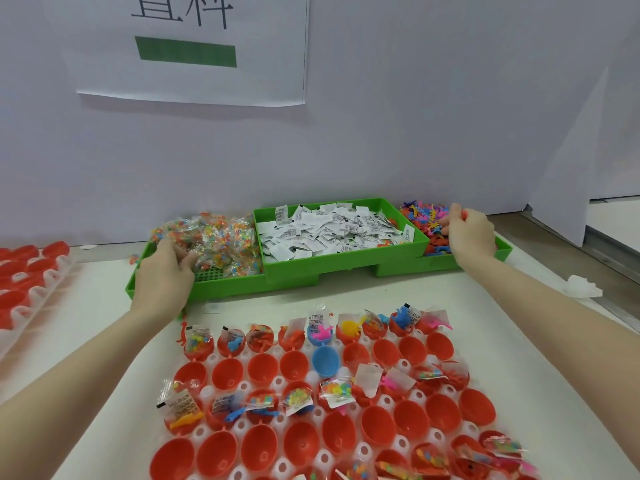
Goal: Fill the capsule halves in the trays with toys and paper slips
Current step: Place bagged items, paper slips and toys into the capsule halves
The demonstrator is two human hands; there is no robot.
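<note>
Here, red capsule halves (294, 365) are being held cup-side up in a white tray (403, 365) on the surface near the person. One half is blue (325, 361). Some are being filled with bright little toys and white paper slips, and others are sitting bare. Further back, the left hand (162, 275) is being curled round clear packets of coloured beads (214, 237) in a green bin (221, 289). A small toy is being pinched by the right hand (471, 233) over the toy pile (424, 216). Paper slips (329, 226) are being kept in the middle bin.
</note>
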